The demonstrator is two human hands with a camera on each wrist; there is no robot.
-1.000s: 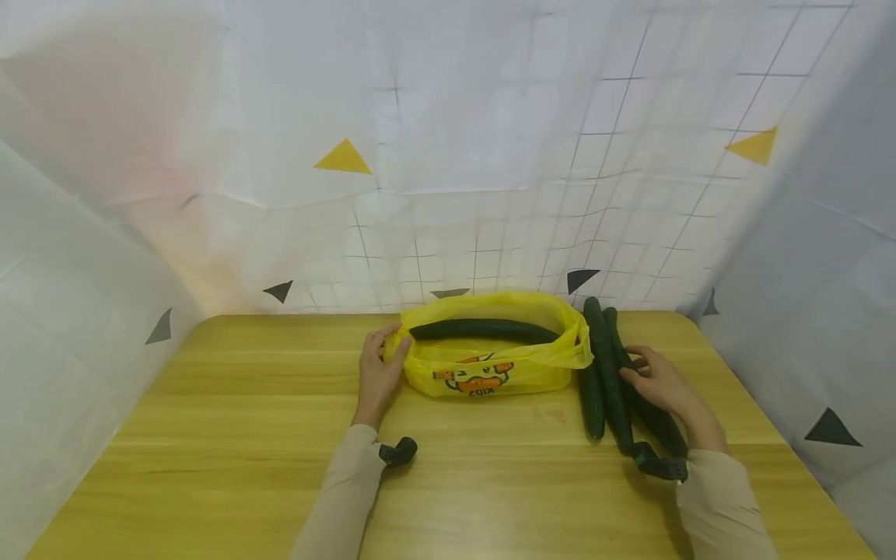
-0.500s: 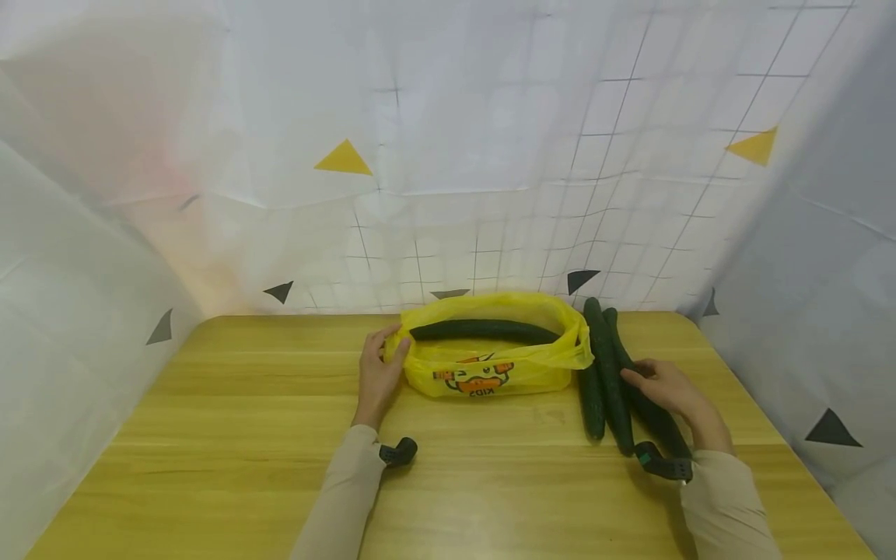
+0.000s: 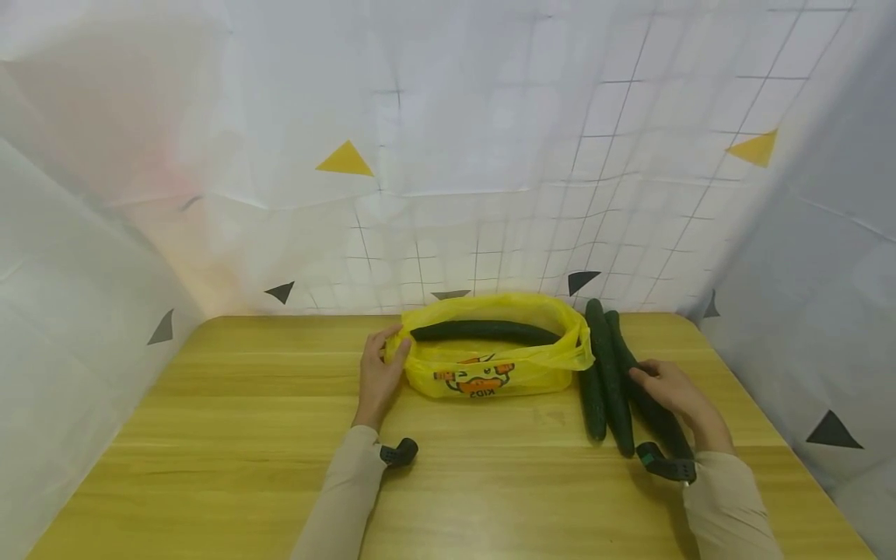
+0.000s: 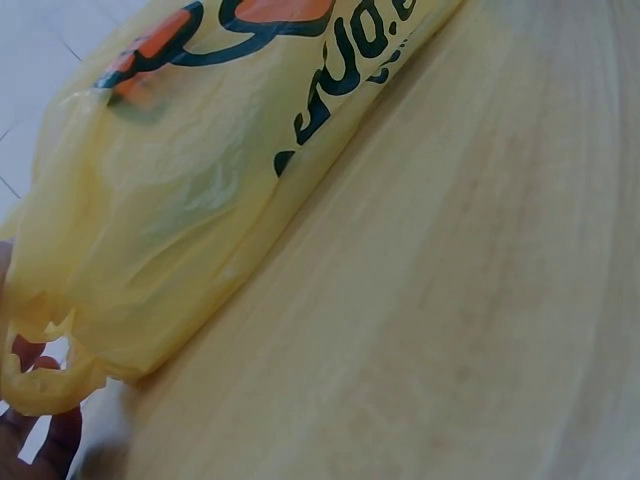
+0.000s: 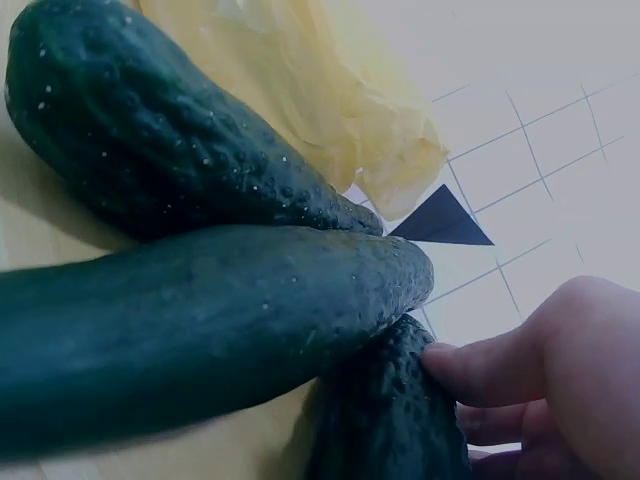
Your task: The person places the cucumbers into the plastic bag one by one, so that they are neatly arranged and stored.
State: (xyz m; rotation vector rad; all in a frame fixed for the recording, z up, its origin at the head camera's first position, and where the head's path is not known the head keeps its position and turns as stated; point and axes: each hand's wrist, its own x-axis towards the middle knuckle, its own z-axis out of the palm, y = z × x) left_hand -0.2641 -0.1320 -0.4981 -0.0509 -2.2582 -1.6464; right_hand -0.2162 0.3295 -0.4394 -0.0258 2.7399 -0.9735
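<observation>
A yellow plastic bag [image 3: 539,379] with a cartoon print lies mouth-up at the table's far side. One dark green cucumber [image 3: 483,330] shows lengthwise inside it. My left hand [image 3: 378,379] holds the bag's left end, thumb in front; its fingers are by the bag's handle loop [image 4: 45,392] in the left wrist view. To the right of the bag lie a left cucumber [image 3: 593,397], a middle cucumber [image 3: 616,404] and a right cucumber [image 3: 651,408], side by side. My right hand [image 3: 679,395] grips the right cucumber, thumb on its near face [image 5: 385,420]; its fingertips are partly hidden.
The wooden table [image 3: 490,482] runs up to a pale, grid-marked sheet [image 3: 462,218] hung behind it. More pale sheeting stands at both sides. Each wrist wears a small black camera, such as the left camera [image 3: 399,453].
My right hand has slid slightly right and towards me, and its fingers have come in around the right cucumber. That cucumber's near end has shifted a little right. The left hand and bag stay put.
</observation>
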